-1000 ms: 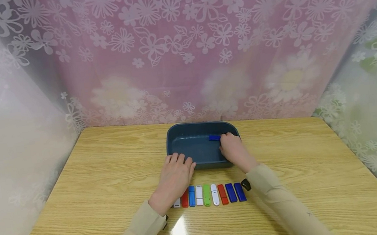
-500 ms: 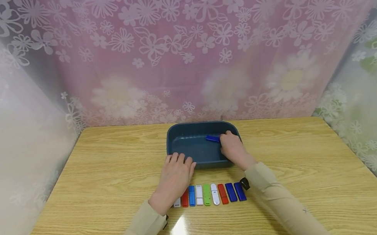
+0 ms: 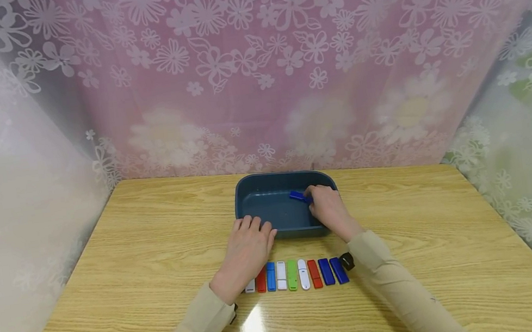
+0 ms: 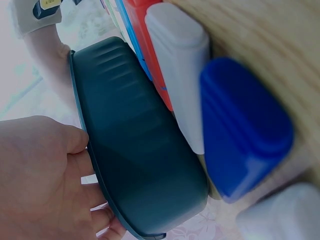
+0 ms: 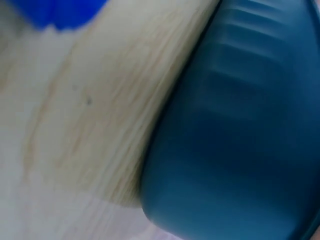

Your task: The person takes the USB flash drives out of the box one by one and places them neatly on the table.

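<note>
In the head view, a dark teal plastic tub (image 3: 274, 235) stands at the table's back. My left hand (image 3: 250, 240) holds its near rim at the left; in the left wrist view the thumb and fingers (image 4: 93, 195) lie along that rim. Inside the tub's right half my right hand (image 3: 329, 208) pinches a blue USB stick (image 3: 297, 195), which juts out leftward; a bit of blue also shows under the fingertips. What the right fingers cover is hidden. The right wrist view shows the tub's outer wall (image 5: 240, 130), not the hand.
Before the tub lies a row of USB sticks: red (image 3: 314, 274), white (image 3: 303, 274), green (image 3: 291, 275), light blue (image 3: 271, 276) and dark blue (image 3: 326, 272). My left forearm covers the row's left end, where a blue stick (image 4: 245, 130) shows. A flowered curtain (image 3: 261, 79) hangs behind the table.
The blue stick in the tub has turned, its free end shifting slightly left, and my right fingers have shifted on it. My left hand has stayed on the rim.
</note>
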{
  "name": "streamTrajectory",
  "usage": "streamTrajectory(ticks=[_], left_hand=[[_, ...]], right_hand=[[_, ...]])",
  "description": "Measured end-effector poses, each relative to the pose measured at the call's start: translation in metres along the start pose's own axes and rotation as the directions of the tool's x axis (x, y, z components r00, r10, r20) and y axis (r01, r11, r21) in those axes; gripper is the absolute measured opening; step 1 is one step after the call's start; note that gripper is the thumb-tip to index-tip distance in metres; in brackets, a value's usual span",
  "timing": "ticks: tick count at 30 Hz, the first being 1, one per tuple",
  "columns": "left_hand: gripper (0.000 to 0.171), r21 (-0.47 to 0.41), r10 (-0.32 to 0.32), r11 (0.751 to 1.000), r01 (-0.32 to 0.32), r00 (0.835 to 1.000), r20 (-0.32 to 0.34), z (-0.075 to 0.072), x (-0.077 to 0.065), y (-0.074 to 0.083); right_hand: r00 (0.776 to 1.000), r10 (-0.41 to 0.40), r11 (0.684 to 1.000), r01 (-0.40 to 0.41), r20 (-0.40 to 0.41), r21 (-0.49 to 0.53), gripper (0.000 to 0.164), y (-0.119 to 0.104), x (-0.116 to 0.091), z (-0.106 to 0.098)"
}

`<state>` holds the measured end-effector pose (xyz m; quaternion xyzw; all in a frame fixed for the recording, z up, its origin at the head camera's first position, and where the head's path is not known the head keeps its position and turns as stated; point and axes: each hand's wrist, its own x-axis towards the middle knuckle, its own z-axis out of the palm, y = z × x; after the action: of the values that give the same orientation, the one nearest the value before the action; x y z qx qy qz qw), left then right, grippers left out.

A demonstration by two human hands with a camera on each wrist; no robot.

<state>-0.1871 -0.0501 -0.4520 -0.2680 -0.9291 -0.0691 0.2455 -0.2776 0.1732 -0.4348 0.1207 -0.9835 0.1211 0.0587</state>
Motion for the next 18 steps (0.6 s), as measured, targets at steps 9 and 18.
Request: streamTrajectory(ticks=[9, 18], left_hand=[[0.026, 0.000, -0.003, 1.000, 0.003, 1.000, 0.012, -0.002, 0.001, 0.000], [0.027, 0.008, -0.005, 1.000, 0.005, 1.000, 0.021, -0.001, 0.000, 0.000]], right_hand=[[1.000, 0.002, 0.982, -0.002, 0.000, 0.188, 0.023, -0.002, -0.007, -0.016], [0.998, -0.020, 0.950, 0.039, -0.065, 0.311, 0.027, -0.008, -0.029, -0.040]])
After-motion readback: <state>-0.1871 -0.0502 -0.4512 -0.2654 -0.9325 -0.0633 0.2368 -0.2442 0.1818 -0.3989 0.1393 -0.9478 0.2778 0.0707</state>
